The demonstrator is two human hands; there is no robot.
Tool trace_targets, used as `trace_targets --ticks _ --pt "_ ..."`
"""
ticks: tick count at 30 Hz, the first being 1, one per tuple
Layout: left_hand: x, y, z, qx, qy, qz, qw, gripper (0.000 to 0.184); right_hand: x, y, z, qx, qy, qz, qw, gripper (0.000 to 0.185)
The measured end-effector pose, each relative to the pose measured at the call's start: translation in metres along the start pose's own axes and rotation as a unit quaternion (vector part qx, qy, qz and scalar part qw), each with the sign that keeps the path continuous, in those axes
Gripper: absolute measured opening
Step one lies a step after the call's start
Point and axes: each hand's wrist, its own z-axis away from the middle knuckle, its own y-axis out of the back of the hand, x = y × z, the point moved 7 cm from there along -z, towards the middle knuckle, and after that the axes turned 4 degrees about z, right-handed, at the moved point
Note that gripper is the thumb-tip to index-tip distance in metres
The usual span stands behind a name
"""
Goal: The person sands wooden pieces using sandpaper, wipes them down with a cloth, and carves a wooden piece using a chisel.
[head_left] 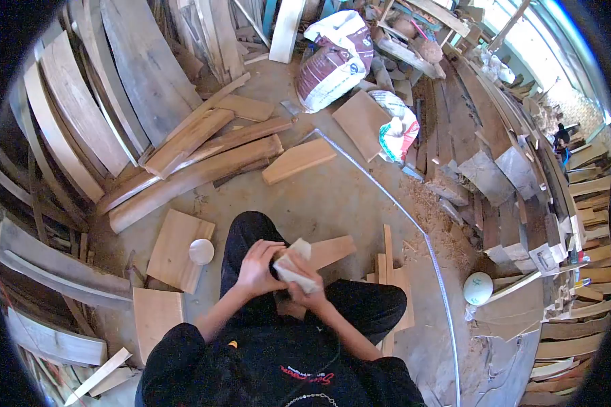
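I sit cross-legged on the floor with both hands close together over my lap. My right hand (307, 283) grips a pale folded sheet (293, 266), which could be sandpaper or cloth. Just beside it, my left hand (256, 266) curls its fingers around something small and dark, mostly hidden. A light wooden piece (331, 251) shows beyond the sheet; whether it touches my hands I cannot tell. To the left, a round white lid or disc (201, 252) rests at the edge of a wooden board (173, 244).
A blue-white hose or cable (404, 211) runs along the floor to my right. Planks (204, 178) lie ahead, and stacked timber (482, 180) stands right. A large sack (332, 64) sits at the back. A white round object (478, 289) is at right.
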Motion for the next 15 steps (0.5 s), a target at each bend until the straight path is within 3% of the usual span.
trace_targets --ticks 1,4,6,9,10,12,14,15 --pt "0.013 -0.001 -0.008 0.005 0.031 0.037 0.999 0.067 0.002 0.019 0.002 0.082 -0.01 -0.069 0.994 0.033" --pt "0.041 -0.002 -0.037 0.028 0.067 0.08 0.994 0.068 0.051 0.049 0.026 0.152 -0.205 -0.135 0.957 0.036" --pt "0.057 -0.001 -0.062 0.04 0.028 0.103 0.994 0.069 0.062 0.064 0.027 0.196 -0.211 -0.214 0.933 0.037" --pt "0.065 -0.019 -0.093 0.0 -0.013 0.161 0.987 0.072 0.019 0.091 0.002 0.256 -0.156 -0.167 0.939 0.037" --pt "0.065 -0.03 -0.1 -0.014 -0.036 0.172 0.984 0.073 0.04 0.094 0.011 0.272 -0.229 -0.179 0.917 0.042" --pt "0.056 -0.055 -0.114 -0.041 -0.048 0.289 0.955 0.078 0.002 0.126 -0.041 0.259 -0.107 -0.125 0.952 0.033" --pt "0.043 -0.08 -0.128 -0.063 -0.057 0.363 0.928 0.08 0.007 0.142 -0.069 0.24 -0.211 -0.151 0.935 0.03" --pt "0.035 -0.092 -0.136 -0.072 -0.059 0.381 0.92 0.079 0.005 0.149 -0.081 0.221 -0.205 -0.092 0.949 0.03"
